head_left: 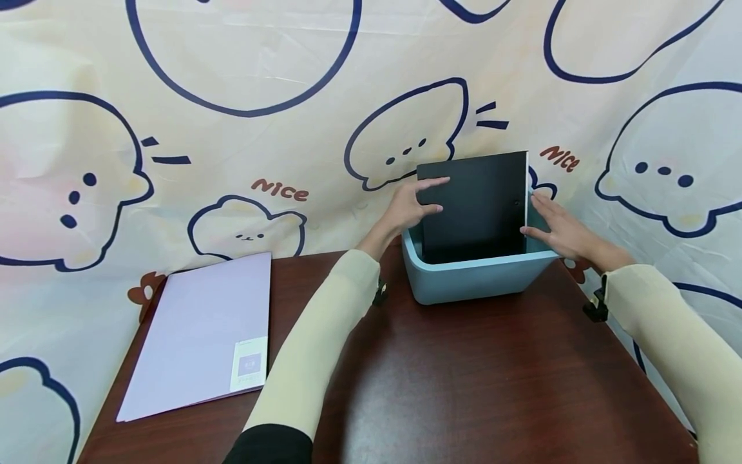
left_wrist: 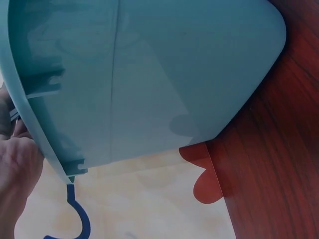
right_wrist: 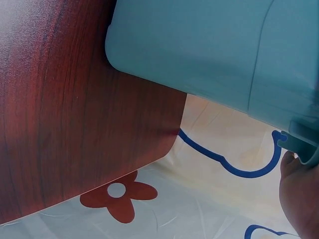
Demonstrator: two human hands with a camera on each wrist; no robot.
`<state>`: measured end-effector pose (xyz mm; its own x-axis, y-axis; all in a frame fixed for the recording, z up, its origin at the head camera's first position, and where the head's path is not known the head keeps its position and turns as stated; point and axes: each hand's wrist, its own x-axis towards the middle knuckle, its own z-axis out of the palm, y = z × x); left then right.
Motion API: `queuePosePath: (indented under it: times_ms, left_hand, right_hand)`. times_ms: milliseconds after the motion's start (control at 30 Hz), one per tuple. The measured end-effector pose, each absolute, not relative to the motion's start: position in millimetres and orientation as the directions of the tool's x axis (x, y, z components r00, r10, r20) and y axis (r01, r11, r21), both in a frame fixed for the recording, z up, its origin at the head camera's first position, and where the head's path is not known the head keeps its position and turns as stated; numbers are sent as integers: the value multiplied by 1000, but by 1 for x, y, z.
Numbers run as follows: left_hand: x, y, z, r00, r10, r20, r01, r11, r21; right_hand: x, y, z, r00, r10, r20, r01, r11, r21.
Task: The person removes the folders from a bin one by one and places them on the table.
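Flanking a flat, black, white-edged panel (head_left: 472,219), the left grip (head_left: 406,205) and right grip (head_left: 561,231) are both spread.

Blk flat item (head_left: 475,212), lt blue bin (head_left: 472,283), lilac folder (head_left: 203,335), red-brn table (head_left: 464,386).

The right hand (right_wrist: 300,196) is at the edge of a teal bin (right_wrist: 189,55) — patterned cloth (right_wrist: 209,199) beside it, reddish desk (right_wrist: 60,124) farther left.

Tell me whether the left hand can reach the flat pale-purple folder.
Probably yes: the folder lies uncovered on the brown wooden table, nothing visible between it and the left hand, which would first leave the black rectangular panel.
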<state>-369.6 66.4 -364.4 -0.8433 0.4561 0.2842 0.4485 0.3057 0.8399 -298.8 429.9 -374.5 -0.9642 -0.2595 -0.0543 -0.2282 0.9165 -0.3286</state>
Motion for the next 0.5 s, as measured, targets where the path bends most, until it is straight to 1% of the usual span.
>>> queuePosePath:
  times_ms: [233,500]
  left_hand:
    - [-367,63,-363,-856,437,277,439,327,837]
    - [-365,60,-362,-880,404,249,380,284,880]
  right_hand:
    - [-301,429,-377,-964,-262,-47,-235,920,-312]
    - [-299,430,-375,-967,-249,-58,-218,920,-325]
